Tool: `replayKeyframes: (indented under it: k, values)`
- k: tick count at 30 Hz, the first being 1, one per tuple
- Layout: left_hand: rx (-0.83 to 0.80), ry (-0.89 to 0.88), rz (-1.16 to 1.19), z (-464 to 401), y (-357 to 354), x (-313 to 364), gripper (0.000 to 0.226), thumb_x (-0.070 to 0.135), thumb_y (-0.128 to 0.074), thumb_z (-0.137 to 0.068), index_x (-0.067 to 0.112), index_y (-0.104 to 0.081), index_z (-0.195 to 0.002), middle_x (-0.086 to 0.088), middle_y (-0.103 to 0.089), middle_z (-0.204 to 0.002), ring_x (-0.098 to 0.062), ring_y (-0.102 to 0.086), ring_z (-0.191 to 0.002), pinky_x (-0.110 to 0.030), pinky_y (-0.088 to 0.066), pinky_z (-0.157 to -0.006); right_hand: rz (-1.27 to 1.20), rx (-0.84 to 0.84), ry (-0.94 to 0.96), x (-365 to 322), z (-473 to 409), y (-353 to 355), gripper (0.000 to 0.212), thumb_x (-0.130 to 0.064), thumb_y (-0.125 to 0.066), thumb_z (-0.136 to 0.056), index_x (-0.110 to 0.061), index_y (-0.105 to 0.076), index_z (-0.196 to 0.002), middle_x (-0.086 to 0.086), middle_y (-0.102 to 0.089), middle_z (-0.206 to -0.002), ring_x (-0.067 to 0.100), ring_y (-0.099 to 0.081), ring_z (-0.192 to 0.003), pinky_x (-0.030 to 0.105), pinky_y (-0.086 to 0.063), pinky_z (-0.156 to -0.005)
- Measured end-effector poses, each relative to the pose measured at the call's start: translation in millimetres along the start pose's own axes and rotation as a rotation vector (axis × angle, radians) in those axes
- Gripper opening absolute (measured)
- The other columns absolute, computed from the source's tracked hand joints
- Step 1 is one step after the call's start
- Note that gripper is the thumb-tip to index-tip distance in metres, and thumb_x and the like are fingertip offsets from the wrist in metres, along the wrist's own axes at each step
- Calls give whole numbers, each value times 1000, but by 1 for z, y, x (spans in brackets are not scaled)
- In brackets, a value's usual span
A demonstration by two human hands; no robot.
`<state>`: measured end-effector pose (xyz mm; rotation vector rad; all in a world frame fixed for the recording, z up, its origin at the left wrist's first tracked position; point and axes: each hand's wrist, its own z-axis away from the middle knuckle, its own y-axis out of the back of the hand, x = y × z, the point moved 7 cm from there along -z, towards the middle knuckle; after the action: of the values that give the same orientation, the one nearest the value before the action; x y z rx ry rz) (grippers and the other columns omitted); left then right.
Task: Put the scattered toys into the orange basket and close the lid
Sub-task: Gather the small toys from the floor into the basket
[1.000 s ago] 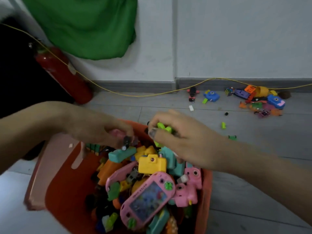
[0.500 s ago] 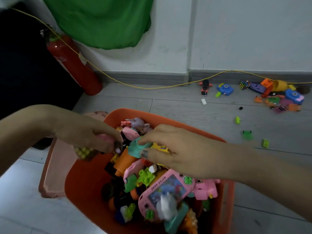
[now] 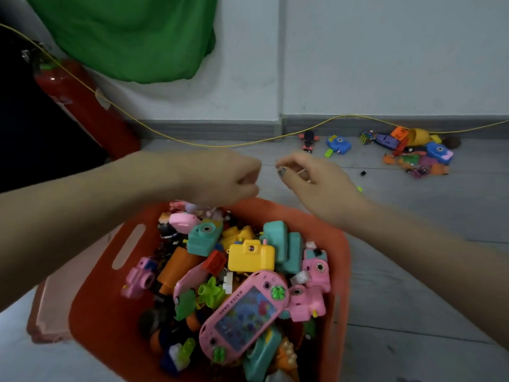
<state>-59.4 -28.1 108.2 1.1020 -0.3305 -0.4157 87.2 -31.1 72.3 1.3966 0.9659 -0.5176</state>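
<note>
The orange basket (image 3: 91, 307) stands on the floor below me, heaped with toys: a pink water-game console (image 3: 245, 315), a yellow camera (image 3: 251, 256), teal cameras and pink ones. Its pink lid (image 3: 49, 307) lies under the basket's left side. My left hand (image 3: 228, 180) hovers over the basket's far rim with fingers curled shut and nothing visible in it. My right hand (image 3: 311, 180) is just beyond the far rim, fingers loosely bent and apart, holding nothing. A pile of scattered toys (image 3: 413, 150) lies by the far wall at right, with a blue camera (image 3: 339, 144) nearer the middle.
A red fire extinguisher (image 3: 82, 106) leans at the left wall under a green cloth (image 3: 129, 37). A yellow cord (image 3: 220, 144) runs along the grey skirting. Small loose bits lie on the grey floor: a black piece (image 3: 363, 173) and a green piece (image 3: 359, 188).
Both hands have lifted out of the basket and moved forward past its far rim. The toys they held have dropped into the heap. The view has shifted a little.
</note>
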Motion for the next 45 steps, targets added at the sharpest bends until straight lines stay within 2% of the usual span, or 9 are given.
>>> replayKeyframes:
  k: [4,8,13,25,30,34,38,41,45]
  values:
    - [119,-152,131,-65,10,73,20,38,-50,-97,21,-52,-108,6,-60,-98,-18,-53,-88,-29,-41,-76,68,190,-200,74,2,45,19,-25,-52,-97,-22,-59,-115,-5,-61,-93,11,-59,-80,17,-42,-65]
    - [-6,-146,144,-131,-23,121,39,40,-46,-99,16,-46,-130,-7,-61,-125,-26,-55,-107,-33,-41,-85,445,85,-500,181,30,73,43,-33,-49,-97,-27,-44,-138,14,-51,-128,33,-57,-111,44,-48,-94]
    - [-208,-29,214,-195,-67,162,63,43,-47,-99,15,-23,-150,-16,-45,-145,-34,-49,-125,-42,-42,-100,513,-106,-802,269,86,92,55,-40,-45,-98,-32,-28,-150,19,-33,-141,41,-53,-114,45,-46,-94]
    - [-259,181,261,-286,-140,194,113,53,-73,-77,29,5,-155,-17,9,-161,-40,-36,-135,-47,-42,-104,502,-21,-580,325,65,82,16,-19,-50,-95,-8,-49,-106,18,-45,-118,37,-57,-87,33,-37,-65]
    - [-187,159,164,-311,-150,208,92,45,-71,-84,15,-14,-149,-24,-1,-158,-38,-49,-123,-42,-47,-96,135,224,-674,350,62,106,10,-14,-61,-85,-14,-53,-79,8,-59,-87,27,-56,-77,29,-41,-66]
    - [-237,114,177,-322,-151,223,78,25,-57,-97,9,-7,-154,-24,4,-160,-37,-48,-128,-42,-44,-104,-508,520,-969,372,73,130,19,-7,-51,-89,-13,-52,-72,5,-53,-64,21,-50,-56,28,-42,-51]
    - [-224,39,149,-336,-145,235,63,24,-53,-97,9,-20,-149,-24,-22,-153,-35,-52,-120,-44,-47,-99,-1053,572,-1098,386,80,152,19,-1,-42,-89,-9,-50,-74,7,-48,-62,16,-43,-48,18,-37,-36]
    - [-166,-24,173,-347,-133,262,50,28,-57,-93,11,-37,-136,-18,-44,-134,-31,-56,-109,-41,-50,-91,-998,583,-1070,401,90,197,19,-2,-47,-91,-10,-52,-74,8,-48,-63,16,-45,-50,19,-40,-37]
    - [-142,-112,177,-359,-120,302,42,29,-59,-92,10,-41,-125,-17,-54,-117,-31,-56,-102,-38,-47,-80,-340,787,-1024,425,120,283,15,1,-47,-92,-8,-56,-99,18,-57,-83,29,-62,-67,44,-59,-66]
